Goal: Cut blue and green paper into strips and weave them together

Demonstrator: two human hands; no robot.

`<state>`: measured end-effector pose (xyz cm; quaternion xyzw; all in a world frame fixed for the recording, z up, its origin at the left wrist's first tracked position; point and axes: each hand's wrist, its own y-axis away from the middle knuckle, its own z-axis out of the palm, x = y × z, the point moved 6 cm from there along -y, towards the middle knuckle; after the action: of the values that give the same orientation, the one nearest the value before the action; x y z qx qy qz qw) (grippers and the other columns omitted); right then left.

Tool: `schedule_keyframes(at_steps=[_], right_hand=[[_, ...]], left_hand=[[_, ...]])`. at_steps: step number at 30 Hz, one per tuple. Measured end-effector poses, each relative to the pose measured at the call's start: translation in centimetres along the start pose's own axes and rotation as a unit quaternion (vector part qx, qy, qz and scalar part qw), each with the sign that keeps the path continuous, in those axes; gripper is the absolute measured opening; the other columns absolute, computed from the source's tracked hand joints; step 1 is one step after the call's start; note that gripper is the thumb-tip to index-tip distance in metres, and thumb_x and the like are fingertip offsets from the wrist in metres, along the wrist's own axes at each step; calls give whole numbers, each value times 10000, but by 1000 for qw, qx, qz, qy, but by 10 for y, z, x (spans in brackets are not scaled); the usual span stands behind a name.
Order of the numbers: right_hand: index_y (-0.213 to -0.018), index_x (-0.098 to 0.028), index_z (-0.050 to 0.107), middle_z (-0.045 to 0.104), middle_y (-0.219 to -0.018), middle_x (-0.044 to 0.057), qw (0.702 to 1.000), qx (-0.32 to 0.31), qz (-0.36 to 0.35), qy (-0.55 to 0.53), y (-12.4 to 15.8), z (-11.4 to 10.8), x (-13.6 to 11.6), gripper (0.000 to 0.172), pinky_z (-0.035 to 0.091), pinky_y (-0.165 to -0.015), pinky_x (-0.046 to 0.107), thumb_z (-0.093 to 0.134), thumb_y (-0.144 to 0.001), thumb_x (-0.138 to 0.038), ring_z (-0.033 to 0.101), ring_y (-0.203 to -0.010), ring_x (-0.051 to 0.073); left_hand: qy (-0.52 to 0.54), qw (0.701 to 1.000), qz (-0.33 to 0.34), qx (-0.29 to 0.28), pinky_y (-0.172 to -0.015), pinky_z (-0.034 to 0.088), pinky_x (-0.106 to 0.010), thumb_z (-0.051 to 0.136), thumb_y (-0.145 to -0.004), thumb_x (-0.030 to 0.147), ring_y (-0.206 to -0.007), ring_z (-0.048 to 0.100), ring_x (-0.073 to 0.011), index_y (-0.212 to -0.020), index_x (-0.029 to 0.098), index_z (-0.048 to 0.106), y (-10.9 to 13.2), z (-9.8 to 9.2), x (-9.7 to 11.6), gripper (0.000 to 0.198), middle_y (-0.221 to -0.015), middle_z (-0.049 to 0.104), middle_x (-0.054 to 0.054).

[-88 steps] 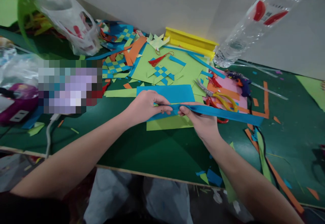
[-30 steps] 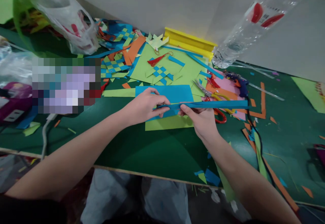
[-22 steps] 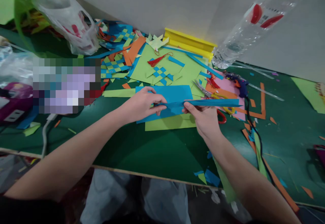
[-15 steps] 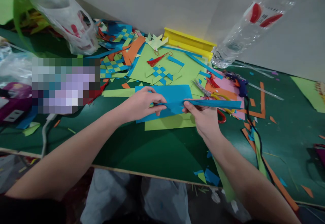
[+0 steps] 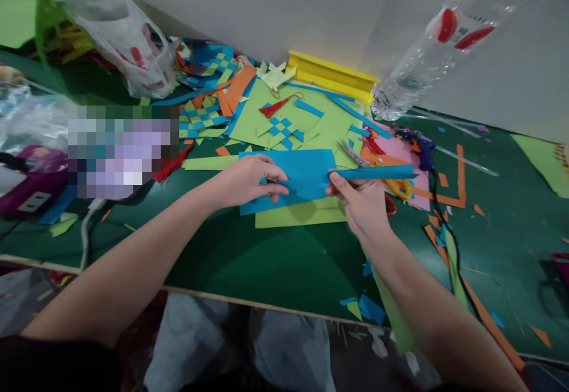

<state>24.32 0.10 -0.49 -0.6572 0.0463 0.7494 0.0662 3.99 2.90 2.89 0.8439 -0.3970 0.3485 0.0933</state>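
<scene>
My left hand (image 5: 249, 181) pinches the left part of a blue paper sheet (image 5: 306, 187) that lies over a light green sheet (image 5: 302, 214) on the dark green table (image 5: 267, 261). My right hand (image 5: 362, 202) pinches a blue strip (image 5: 377, 172) that is partly torn off the same sheet and points to the right. Both hands have their fingers closed on the paper. Another flat blue piece (image 5: 311, 159) lies just behind the hands.
Scissors with yellow and red handles (image 5: 393, 189) lie right of my right hand. Woven blue-green paper pieces (image 5: 282, 128), orange and green scraps, a yellow box (image 5: 331, 75), a clear plastic bottle (image 5: 427, 42) and a plastic bag (image 5: 124, 42) crowd the back. The table edge runs close to me.
My right hand has moved right along the sheet and the free blue strip has shortened and risen. My left hand has stayed on the sheet's left part.
</scene>
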Motion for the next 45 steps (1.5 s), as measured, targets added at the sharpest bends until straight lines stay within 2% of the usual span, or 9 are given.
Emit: schedule_keyframes(at_steps=[3, 10, 15, 20, 24, 29, 33, 39, 45], right_hand=[[-765, -210, 762, 708, -619, -10, 1000, 16, -1, 5, 0, -1, 1, 207, 554, -568, 288, 835, -664, -375, 641, -545, 134], [-777, -206, 755, 725, -690, -1, 999, 22, 24, -1, 2, -1, 5, 213, 533, -547, 281, 833, -668, -372, 615, -535, 117], [-783, -205, 761, 708, -650, -7, 1000, 16, 22, -6, 1, -1, 4, 215, 534, -567, 282, 835, -667, -370, 617, -543, 118], [-741, -205, 738, 694, -660, -12, 998, 58, 10, -2, -8, -15, 3, 233, 541, -578, 281, 834, -660, -401, 610, -551, 108], [-759, -218, 741, 700, -697, -14, 998, 64, 0, -13, -11, -19, 3, 220, 529, -553, 267, 834, -666, -395, 588, -541, 92], [-772, -211, 742, 714, -734, -3, 998, 68, 11, -16, -12, -18, 3, 270, 542, -572, 280, 847, -633, -418, 595, -555, 99], [-700, -202, 706, 664, -646, -27, 994, 104, 8, -23, -16, -25, -2, 331, 519, -538, 264, 872, -556, -449, 560, -522, 86], [-703, -205, 687, 607, -580, -53, 993, 118, -8, -16, -20, -32, -8, 299, 523, -565, 263, 850, -603, -435, 588, -537, 93], [-713, -211, 702, 619, -570, -57, 990, 134, -27, -21, -17, -34, -12, 275, 533, -563, 247, 844, -609, -421, 613, -533, 92]], left_hand=[[-9, 1000, 3, 0, -965, 421, -329, 587, -909, 366, -728, 656, -136, -712, 208, 619, -1, 1, 1, 254, -647, 719, 47], [0, 999, 31, -17, -1027, 380, -367, 599, -912, 335, -620, 606, -117, -765, 202, 608, 0, 5, 6, 198, -651, 714, 56], [-20, 999, 11, -23, -1023, 380, -373, 588, -916, 353, -685, 636, -133, -772, 208, 613, 0, 4, 0, 206, -672, 724, 48], [-47, 999, -12, -10, -992, 401, -364, 564, -919, 388, -763, 668, -152, -805, 216, 637, 2, 1, -11, 219, -651, 715, 41], [-43, 999, -4, -5, -996, 392, -373, 568, -917, 370, -711, 658, -148, -821, 212, 633, 2, 1, -10, 196, -643, 716, 42], [-54, 998, -21, -4, -976, 400, -370, 537, -917, 433, -716, 663, -151, -830, 221, 641, 2, -2, -11, 251, -644, 717, 34], [-71, 997, -36, -4, -969, 399, -378, 520, -922, 446, -654, 640, -143, -834, 219, 651, 4, -7, -18, 276, -639, 707, 34], [-132, 987, -62, 63, -787, 451, -308, 583, -887, 434, -722, 634, -180, -799, 220, 660, 7, -22, -28, 244, -668, 710, 12], [-73, 986, -123, 82, -640, 459, -237, 586, -898, 383, -612, 641, -127, -820, 197, 645, 10, -28, -39, 210, -738, 732, 10]])
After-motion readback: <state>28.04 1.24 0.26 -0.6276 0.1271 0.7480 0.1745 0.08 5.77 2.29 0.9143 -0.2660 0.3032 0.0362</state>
